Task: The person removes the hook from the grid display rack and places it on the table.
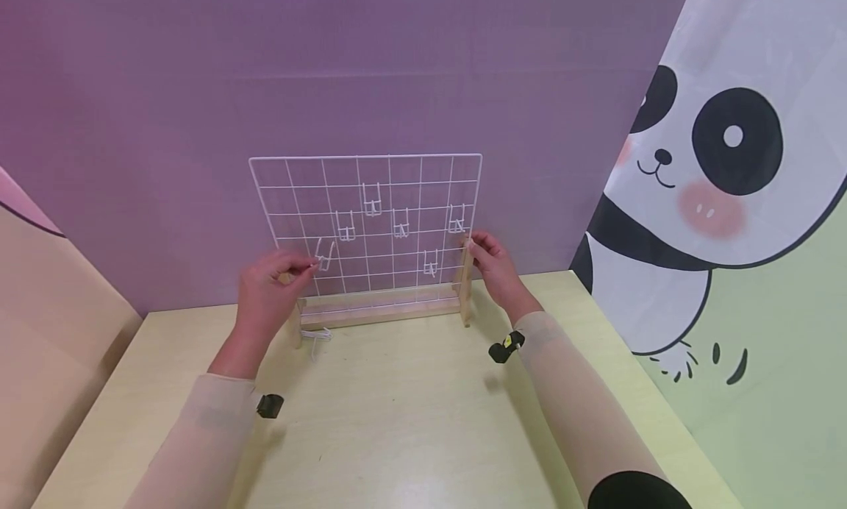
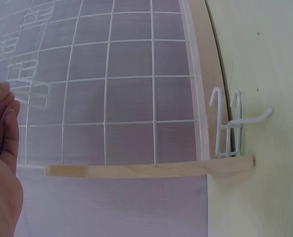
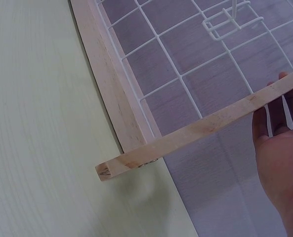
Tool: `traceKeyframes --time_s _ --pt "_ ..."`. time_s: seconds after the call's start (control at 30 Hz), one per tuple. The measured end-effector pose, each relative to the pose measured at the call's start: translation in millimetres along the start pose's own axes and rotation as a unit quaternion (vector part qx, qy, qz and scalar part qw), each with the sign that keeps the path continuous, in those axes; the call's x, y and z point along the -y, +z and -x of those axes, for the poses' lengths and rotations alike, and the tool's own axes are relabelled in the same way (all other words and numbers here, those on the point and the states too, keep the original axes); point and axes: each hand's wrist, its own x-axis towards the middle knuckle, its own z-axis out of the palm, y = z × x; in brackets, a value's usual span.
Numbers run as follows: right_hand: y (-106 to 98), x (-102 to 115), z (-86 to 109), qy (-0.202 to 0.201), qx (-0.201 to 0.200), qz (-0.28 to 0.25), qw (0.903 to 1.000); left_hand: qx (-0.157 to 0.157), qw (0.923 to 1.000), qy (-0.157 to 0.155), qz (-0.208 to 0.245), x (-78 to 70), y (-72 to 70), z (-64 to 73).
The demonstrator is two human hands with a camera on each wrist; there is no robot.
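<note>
A white wire grid panel (image 1: 367, 156) stands upright in a wooden stand, its bottom along the base bar (image 1: 384, 315). At the panel's left side, my left hand (image 1: 267, 288) pinches the prong of a white wire hook (image 1: 326, 262). That hook lies against the grid and leans out of line with the others. On the other side my right hand (image 1: 499, 277) grips the right wooden post (image 1: 466, 296) near its top. In the right wrist view its fingers (image 3: 277, 116) reach behind the post. Several similar hooks (image 1: 401, 226) hang on the grid.
Another white hook (image 2: 235, 123) lies loose on the table by the stand's left foot. The pale wooden tabletop (image 1: 397, 413) runs back to a purple backdrop (image 1: 397, 68). A panda-print sheet (image 1: 675, 303) borders the right side.
</note>
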Motion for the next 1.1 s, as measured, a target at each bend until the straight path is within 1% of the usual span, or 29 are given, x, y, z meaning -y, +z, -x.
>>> traceKeyframes --time_s 0.13,0.27,0.37,0.5,0.63,0.87,0.97,1.1 --pt "-0.3 -0.4 -0.2 0.001 -0.002 0.001 1.0 0.006 0.9999 0.01 -0.011 0.6 0.7 2.6" --pt "-0.2 -1.1 -1.3 0.0 -0.002 0.001 1.0 0.013 0.9997 0.014 -0.012 1.1 1.1 4.8" --pt "-1.0 -2.4 -2.8 0.005 -0.003 0.002 1.0 0.022 0.9993 0.025 -0.015 1.5 1.1 5.7" --pt "-0.9 -2.6 -3.0 0.009 -0.006 0.004 0.9999 0.036 0.9981 0.039 -0.031 2.8 0.8 7.0" --pt "0.8 -1.2 -1.9 0.003 -0.007 0.0 1.0 0.047 0.9972 0.034 -0.048 3.5 0.8 9.7" --pt "0.7 -2.8 -3.1 -0.002 -0.007 -0.006 1.0 0.067 0.9954 0.034 -0.058 6.3 1.8 15.0" --pt "0.4 -3.6 -3.2 -0.001 -0.007 -0.005 1.0 0.084 0.9935 0.033 -0.069 7.7 3.0 17.3" --pt "0.7 -3.3 -2.6 -0.003 -0.007 -0.004 1.0 0.109 0.9898 0.039 -0.084 9.0 4.5 20.0"
